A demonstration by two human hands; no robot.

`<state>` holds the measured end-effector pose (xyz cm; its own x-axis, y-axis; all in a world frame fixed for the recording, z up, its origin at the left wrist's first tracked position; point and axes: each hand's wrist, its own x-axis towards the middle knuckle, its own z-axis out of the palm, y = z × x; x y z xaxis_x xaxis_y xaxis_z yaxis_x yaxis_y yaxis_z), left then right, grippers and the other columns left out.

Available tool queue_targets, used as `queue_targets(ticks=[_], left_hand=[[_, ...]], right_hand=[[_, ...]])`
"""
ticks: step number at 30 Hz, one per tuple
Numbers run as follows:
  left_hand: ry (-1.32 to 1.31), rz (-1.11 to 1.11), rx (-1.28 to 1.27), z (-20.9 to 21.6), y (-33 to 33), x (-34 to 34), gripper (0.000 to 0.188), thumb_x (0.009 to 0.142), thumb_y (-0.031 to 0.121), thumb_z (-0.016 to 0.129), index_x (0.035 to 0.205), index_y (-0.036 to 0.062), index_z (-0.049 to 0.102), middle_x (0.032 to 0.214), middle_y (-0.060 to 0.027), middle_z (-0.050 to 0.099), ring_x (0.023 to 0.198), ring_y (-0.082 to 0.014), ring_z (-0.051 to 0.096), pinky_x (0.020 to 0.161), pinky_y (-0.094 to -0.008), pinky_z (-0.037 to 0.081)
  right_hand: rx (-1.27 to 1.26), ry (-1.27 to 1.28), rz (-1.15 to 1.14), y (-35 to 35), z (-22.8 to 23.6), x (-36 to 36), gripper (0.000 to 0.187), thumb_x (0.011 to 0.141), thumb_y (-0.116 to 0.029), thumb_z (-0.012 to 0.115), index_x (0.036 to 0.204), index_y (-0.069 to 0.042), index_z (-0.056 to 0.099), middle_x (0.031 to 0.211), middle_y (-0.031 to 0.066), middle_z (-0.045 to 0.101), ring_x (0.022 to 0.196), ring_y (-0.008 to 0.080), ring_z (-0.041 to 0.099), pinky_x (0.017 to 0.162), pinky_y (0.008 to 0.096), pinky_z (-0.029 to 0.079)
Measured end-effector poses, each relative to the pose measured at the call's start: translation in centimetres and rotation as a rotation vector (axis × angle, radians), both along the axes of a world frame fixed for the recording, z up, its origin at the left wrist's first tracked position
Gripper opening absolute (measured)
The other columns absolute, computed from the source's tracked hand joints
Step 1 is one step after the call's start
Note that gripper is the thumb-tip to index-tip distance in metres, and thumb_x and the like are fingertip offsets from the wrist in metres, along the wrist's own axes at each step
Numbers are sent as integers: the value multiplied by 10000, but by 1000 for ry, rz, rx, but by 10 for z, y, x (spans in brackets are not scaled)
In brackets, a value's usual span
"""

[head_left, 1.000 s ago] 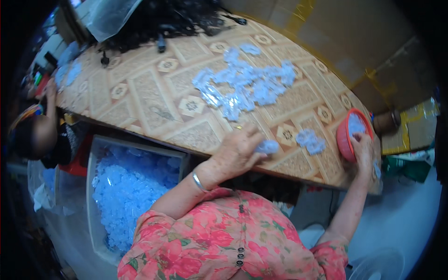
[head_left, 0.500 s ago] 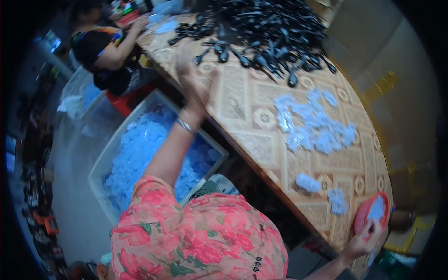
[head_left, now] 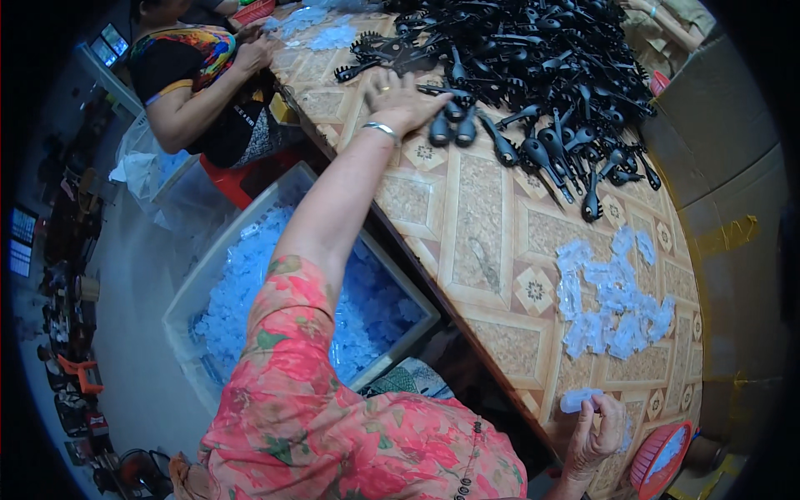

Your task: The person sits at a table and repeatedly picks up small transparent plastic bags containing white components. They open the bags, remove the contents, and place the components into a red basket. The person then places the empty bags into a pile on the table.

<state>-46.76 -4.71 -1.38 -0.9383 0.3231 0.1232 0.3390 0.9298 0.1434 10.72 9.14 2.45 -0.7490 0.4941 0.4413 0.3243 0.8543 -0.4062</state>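
My left hand (head_left: 400,102) stretches to the far side of the table, fingers spread flat, at the near edge of a big heap of black plastic kitchen utensils (head_left: 533,58). Some of these have toothed heads like spaghetti servers. Several black handle ends lie right beside its fingers; whether they touch is hard to tell. At the lower right, my right hand (head_left: 598,433) pinches a small translucent plastic sleeve (head_left: 579,400) between thumb and fingers, just over the tabletop. More clear plastic sleeves (head_left: 612,292) lie spread beyond it.
A red basket (head_left: 658,458) with clear pieces stands at the table's right corner. Below the table's left edge is a large white bin (head_left: 187,321) full of clear plastic pieces. A co-worker (head_left: 196,92) sits at the far left. Cardboard (head_left: 725,158) borders the right side.
My right hand has moved from the red basket leftward onto the sleeve. My left hand has reached further to the black utensils. The view has shifted.
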Motion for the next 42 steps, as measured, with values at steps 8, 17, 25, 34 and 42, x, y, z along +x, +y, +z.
queue_targets(ticks=[8,17,25,34,42], left_hand=[[1,-72,194,10,28,18,1006,820,808,489,1511,88,364,1546,-358,249,1489,-494,101,1186,-599,78],[582,-728,560,45,-9,152,623,884,468,689,1272,-11,597,1262,-225,620,1255,-417,529,1115,-475,375],[-7,-1307,812,22,24,372,695,738,440,810,1248,14,608,1197,-158,636,1162,-377,571,1025,-484,437],[-68,-1281,785,6,43,423,642,666,265,870,1208,15,635,1095,-165,674,1013,-348,629,911,-430,490],[-36,-1186,694,1,41,429,535,672,263,859,1120,34,677,1013,-128,680,957,-305,628,849,-409,476]], right_hand=[[23,6,21,-3,9,-8,200,787,-8,753,965,-5,662,879,143,660,818,321,634,754,411,502],[-111,122,15,-10,-5,18,209,840,32,704,1039,-8,653,870,107,633,753,221,591,698,325,480],[-253,176,-236,-19,-20,64,219,916,41,628,1133,21,653,993,115,675,860,188,639,789,314,523],[-357,150,-181,-15,-15,79,245,825,39,679,1059,-34,688,895,86,639,779,195,614,707,309,493],[-227,-10,-185,-7,-23,81,241,789,-36,733,1027,-39,696,868,83,623,791,241,618,726,367,476]])
